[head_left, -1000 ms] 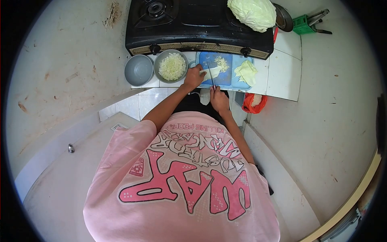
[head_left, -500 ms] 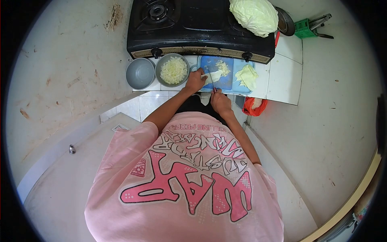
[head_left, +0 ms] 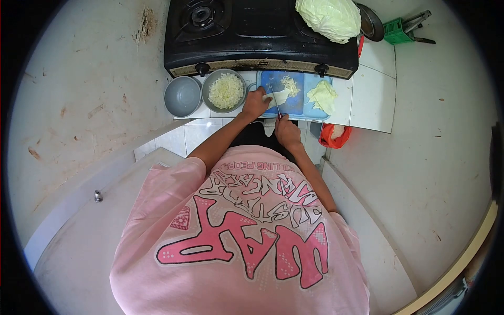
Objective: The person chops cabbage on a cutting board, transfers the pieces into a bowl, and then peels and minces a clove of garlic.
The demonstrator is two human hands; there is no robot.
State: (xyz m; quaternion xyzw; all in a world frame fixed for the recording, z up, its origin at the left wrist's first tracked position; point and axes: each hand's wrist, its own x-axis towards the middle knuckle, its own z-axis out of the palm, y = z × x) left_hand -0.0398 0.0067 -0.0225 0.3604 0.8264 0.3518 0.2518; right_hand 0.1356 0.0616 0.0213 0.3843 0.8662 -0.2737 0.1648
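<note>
My right hand [head_left: 287, 131] is closed on the handle of a knife [head_left: 275, 100], whose blade lies across a pale cabbage leaf piece [head_left: 280, 97]. From the left, my left hand [head_left: 255, 103] presses the leaf piece with bent fingers against the blue cutting board [head_left: 297, 107]. Shredded cabbage [head_left: 290, 86] lies on the board just beyond the blade. To the right, a loose cabbage leaf [head_left: 322, 96] rests on the lighter blue part. Left of my left hand stands a grey bowl [head_left: 224, 109] filled with chopped cabbage [head_left: 226, 91].
A second grey bowl [head_left: 182, 96] stands at the far left. Behind the board is a black gas stove [head_left: 257, 47] with a cabbage head [head_left: 331, 18] on its right side. A red bag [head_left: 334, 136] hangs below the counter edge, and a green basket [head_left: 396, 31] is at the back right.
The view has shifted slightly. Both hands keep nearly the same places, and the knife is still across the leaf piece.
</note>
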